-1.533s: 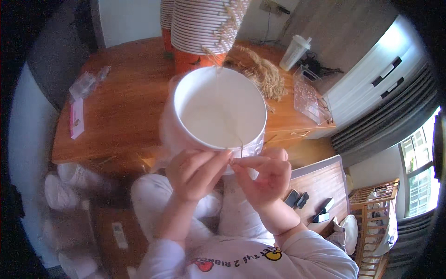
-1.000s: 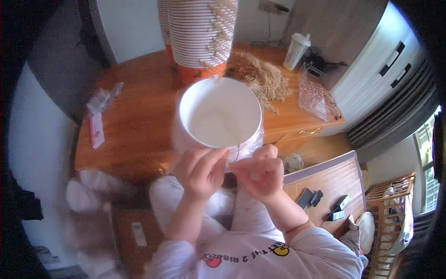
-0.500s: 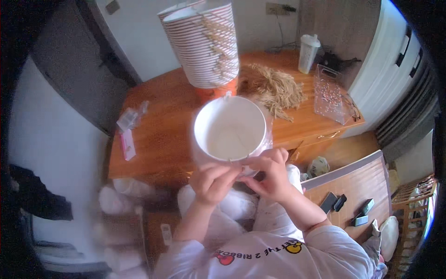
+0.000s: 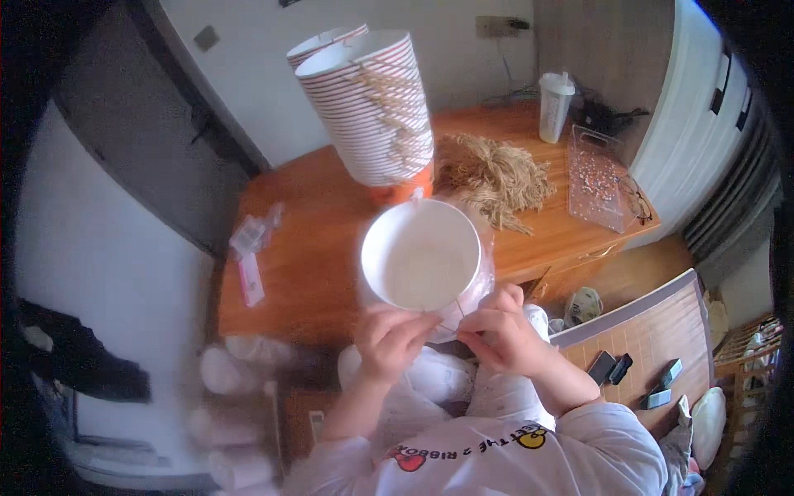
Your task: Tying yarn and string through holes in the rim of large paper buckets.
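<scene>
A white paper bucket point(image 4: 422, 256) sits at the near edge of the table, its open mouth toward me. Clear plastic film point(image 4: 488, 269) shows along its right side. My left hand point(image 4: 389, 341) is closed just below the near rim, thumb and forefinger pinched together; what they hold is too small to make out. To its right, my right hand point(image 4: 506, 332) pinches what looks like a thin strand point(image 4: 461, 309) close to the bucket's wall. The fingertips of the two hands are a short gap apart.
Behind the bucket rises a tall stack of paper buckets point(image 4: 364, 116) with strands hanging over it. Tan cord point(image 4: 504, 178) lies heaped beside it. Farther right are a lidded cup point(image 4: 555, 107) and a clear tray point(image 4: 597, 186) of small beads. Small plastic bags point(image 4: 255, 234) lie at left.
My right hand has drawn away from the left, opening a gap between the fingertips, with a thin strand showing there. The whole view has shifted slightly.
</scene>
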`<act>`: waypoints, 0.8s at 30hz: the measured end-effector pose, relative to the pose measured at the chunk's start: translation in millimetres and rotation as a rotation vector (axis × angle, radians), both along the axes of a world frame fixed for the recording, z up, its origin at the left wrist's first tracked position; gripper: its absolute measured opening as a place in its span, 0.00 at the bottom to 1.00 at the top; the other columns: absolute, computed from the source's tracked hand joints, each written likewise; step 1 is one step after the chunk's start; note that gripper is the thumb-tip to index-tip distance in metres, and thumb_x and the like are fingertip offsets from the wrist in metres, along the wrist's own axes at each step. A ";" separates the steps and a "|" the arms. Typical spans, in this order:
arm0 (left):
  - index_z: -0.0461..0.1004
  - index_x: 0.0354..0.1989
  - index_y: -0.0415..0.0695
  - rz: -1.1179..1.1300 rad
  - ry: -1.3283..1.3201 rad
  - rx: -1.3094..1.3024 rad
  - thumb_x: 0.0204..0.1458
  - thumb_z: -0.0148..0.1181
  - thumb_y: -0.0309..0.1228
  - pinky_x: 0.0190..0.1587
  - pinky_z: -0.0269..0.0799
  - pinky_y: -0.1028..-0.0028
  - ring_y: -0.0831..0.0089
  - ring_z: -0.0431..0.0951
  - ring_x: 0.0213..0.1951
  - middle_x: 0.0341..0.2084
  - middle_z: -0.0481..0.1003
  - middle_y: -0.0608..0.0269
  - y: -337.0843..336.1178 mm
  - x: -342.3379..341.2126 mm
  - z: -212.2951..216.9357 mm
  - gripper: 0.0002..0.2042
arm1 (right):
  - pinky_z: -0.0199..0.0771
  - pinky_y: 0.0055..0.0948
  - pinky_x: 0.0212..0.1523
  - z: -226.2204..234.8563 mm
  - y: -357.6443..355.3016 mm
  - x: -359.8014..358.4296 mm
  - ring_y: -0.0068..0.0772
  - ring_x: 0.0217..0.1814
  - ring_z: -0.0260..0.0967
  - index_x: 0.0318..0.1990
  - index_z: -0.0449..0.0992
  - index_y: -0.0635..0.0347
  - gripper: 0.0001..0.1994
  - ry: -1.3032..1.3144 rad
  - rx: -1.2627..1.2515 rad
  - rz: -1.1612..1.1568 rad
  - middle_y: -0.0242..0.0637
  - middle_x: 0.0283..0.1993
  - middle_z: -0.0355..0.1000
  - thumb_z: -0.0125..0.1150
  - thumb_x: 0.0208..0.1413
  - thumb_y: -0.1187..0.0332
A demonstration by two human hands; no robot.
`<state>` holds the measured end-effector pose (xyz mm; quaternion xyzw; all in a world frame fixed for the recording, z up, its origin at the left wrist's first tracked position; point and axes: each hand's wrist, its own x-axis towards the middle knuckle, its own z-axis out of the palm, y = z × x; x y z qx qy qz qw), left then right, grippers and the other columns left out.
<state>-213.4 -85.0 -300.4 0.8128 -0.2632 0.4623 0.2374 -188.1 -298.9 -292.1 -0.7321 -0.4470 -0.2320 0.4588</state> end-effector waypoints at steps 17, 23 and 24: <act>0.82 0.28 0.54 0.172 -0.117 0.201 0.33 0.75 0.30 0.45 0.69 0.68 0.66 0.73 0.41 0.39 0.77 0.73 12.0 3.2 -12.8 0.11 | 0.58 0.41 0.47 3.6 -40.2 34.7 0.39 0.39 0.66 0.40 0.71 0.53 0.12 -0.022 -0.278 -0.099 0.33 0.35 0.70 0.66 0.50 0.68; 0.82 0.29 0.50 0.040 -0.031 0.232 0.40 0.73 0.30 0.47 0.72 0.65 0.68 0.77 0.44 0.38 0.80 0.71 11.6 3.4 -3.8 0.07 | 0.57 0.40 0.50 -1.1 -45.1 86.2 0.41 0.40 0.67 0.41 0.73 0.54 0.14 -0.063 -0.328 -0.315 0.36 0.31 0.70 0.58 0.55 0.55; 0.82 0.29 0.50 0.024 0.005 0.226 0.40 0.72 0.29 0.49 0.72 0.64 0.68 0.77 0.44 0.38 0.80 0.70 14.8 2.6 -5.1 0.07 | 0.57 0.40 0.50 -0.4 -41.2 96.9 0.42 0.40 0.67 0.42 0.73 0.54 0.16 -0.044 -0.341 -0.301 0.38 0.30 0.70 0.55 0.57 0.52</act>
